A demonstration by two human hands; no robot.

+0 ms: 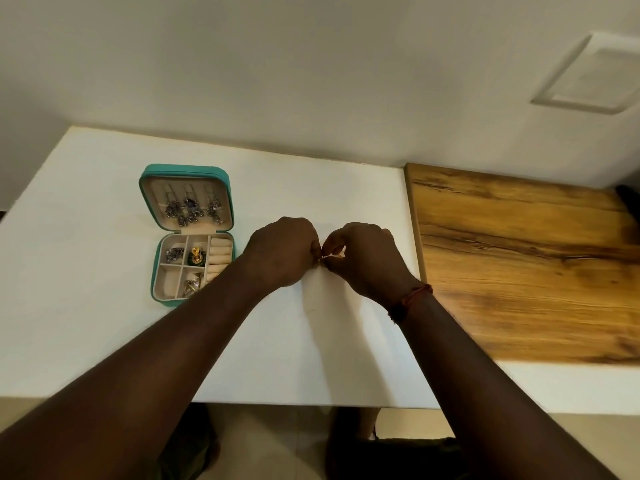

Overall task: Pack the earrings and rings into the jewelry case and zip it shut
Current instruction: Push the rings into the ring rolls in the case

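Note:
A teal jewelry case (147, 206) lies open on the white table (86, 271), left of my hands. Several dark silver earrings (192, 209) hang in its raised lid. The tray below holds silver pieces (174, 254), a gold and green piece (196, 258), another metallic piece (193, 285) and a cream ring roll (220, 252). My left hand (282, 252) and my right hand (363, 259) meet at the table's middle. Both pinch a small gold earring (323, 259) between their fingertips. Most of that piece is hidden by the fingers.
A wooden board (519, 265) covers the surface on the right, its edge close to my right wrist, which wears a red thread band (412, 299). A pale wall rises behind the table. The table's front edge runs under my forearms.

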